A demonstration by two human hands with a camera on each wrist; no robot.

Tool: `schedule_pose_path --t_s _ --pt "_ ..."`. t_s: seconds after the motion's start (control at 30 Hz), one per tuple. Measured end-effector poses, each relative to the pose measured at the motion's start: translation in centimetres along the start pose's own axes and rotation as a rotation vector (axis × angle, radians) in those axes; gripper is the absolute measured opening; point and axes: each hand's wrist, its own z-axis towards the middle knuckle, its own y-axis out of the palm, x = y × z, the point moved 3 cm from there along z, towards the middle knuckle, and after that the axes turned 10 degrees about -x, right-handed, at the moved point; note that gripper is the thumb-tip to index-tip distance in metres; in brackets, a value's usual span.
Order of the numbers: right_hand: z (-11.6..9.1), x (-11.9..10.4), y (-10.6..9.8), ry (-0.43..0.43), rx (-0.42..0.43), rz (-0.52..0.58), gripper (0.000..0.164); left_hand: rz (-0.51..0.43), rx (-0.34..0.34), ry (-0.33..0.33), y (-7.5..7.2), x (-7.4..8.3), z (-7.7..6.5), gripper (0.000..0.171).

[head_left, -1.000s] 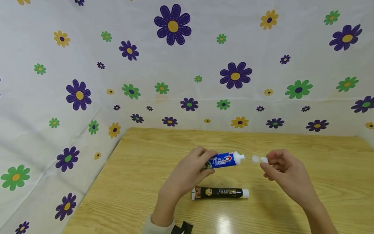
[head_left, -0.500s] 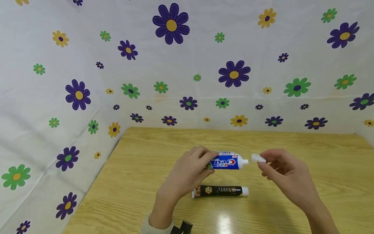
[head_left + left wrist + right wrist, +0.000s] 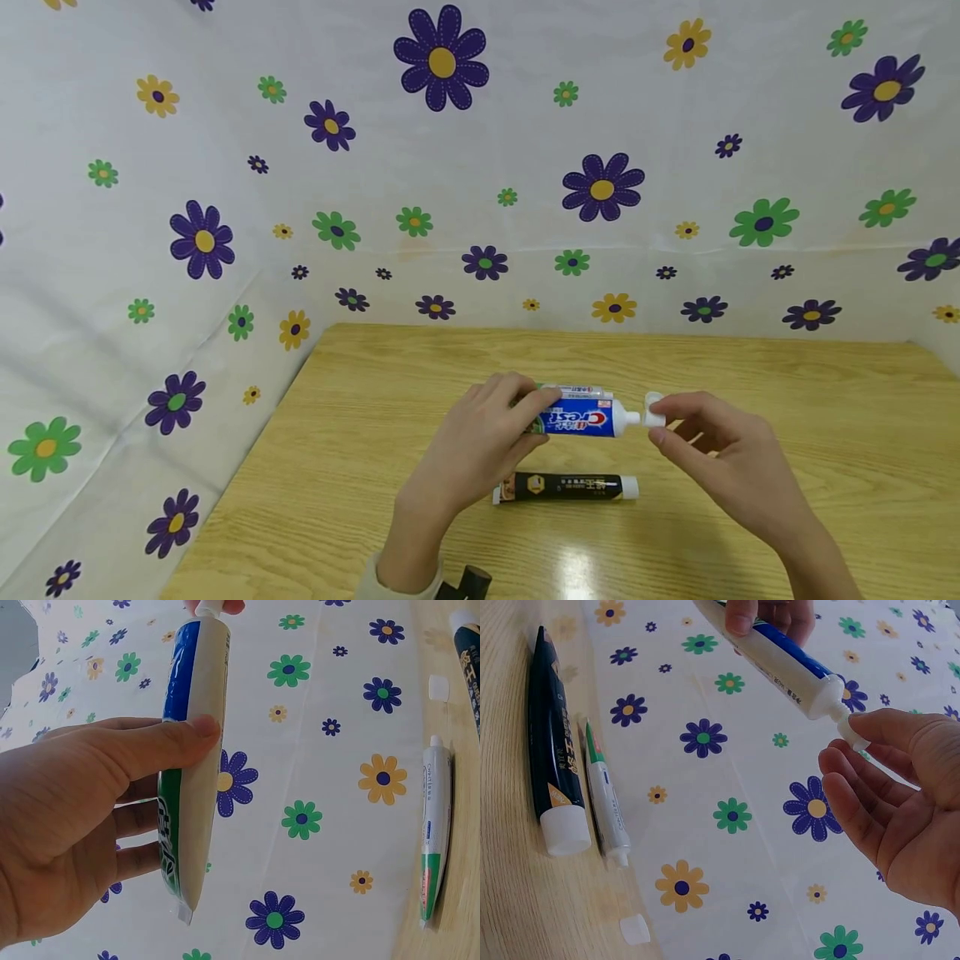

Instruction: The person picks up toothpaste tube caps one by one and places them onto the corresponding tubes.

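Note:
My left hand [image 3: 468,454] grips a blue, white and green Crest toothpaste tube [image 3: 581,417] above the table, nozzle to the right. Its thumb lies across the tube's pale back [image 3: 201,761] in the left wrist view. Between thumb and fingers, my right hand [image 3: 723,467] pinches a small white cap [image 3: 853,735] right at the tip of the nozzle [image 3: 841,715]. Whether the cap sits over the nozzle or just meets its end, I cannot tell. My left fingers hide the tube's tail in the head view.
On the wooden table [image 3: 390,367] lie a black toothpaste tube [image 3: 566,487] with its white cap on, a slim white-and-green toothpaste tube [image 3: 607,802] without a cap, and a loose white cap [image 3: 634,930]. A flower-print cloth [image 3: 510,150] rises behind the table.
My right hand has moved left, bringing the pinched cap from apart to the nozzle's tip. The Crest tube has shifted slightly right and levelled, uncovering the slim tube behind it.

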Motion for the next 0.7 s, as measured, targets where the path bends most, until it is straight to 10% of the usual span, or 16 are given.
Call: schedule_pose_path --t_s 0.7 --pt "0.06 -0.47 0.17 0.001 -0.032 -0.056 0.025 0.048 0.02 0.03 -0.08 0.33 -0.02 0.045"
